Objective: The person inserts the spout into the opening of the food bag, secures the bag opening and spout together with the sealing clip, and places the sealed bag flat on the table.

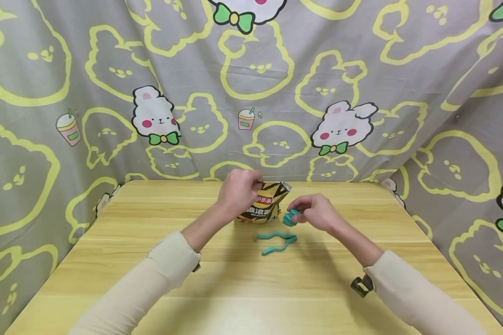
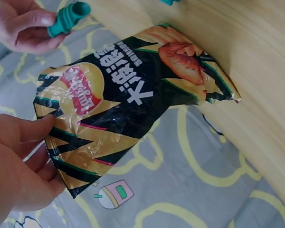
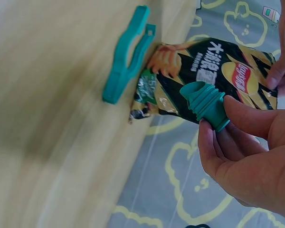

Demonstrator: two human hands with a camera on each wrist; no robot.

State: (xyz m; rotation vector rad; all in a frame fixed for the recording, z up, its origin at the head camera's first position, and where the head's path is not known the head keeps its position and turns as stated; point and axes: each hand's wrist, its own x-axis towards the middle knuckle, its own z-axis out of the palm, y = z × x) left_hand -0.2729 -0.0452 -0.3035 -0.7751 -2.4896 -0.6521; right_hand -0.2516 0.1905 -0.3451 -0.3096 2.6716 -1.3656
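My left hand (image 1: 240, 191) pinches the top corner of a black and gold chip bag (image 1: 261, 204), which stands on the table with its printed front toward me. In the left wrist view, thumb and fingers grip the bag's edge (image 2: 61, 171). Just right of the bag, my right hand (image 1: 316, 211) holds a small green ribbed spout (image 3: 206, 104) between thumb and fingers. The spout's hollow end shows in both wrist views. Nearer to me, a green bag sealing clip (image 1: 278, 243) lies on the table with its two arms spread apart, touched by neither hand.
The wooden table (image 1: 151, 279) runs back to a grey curtain (image 1: 184, 70) printed with rabbits and yellow outlines. Curtain also hangs at both sides. A black strap piece (image 1: 362, 284) sticks out at the right sleeve.
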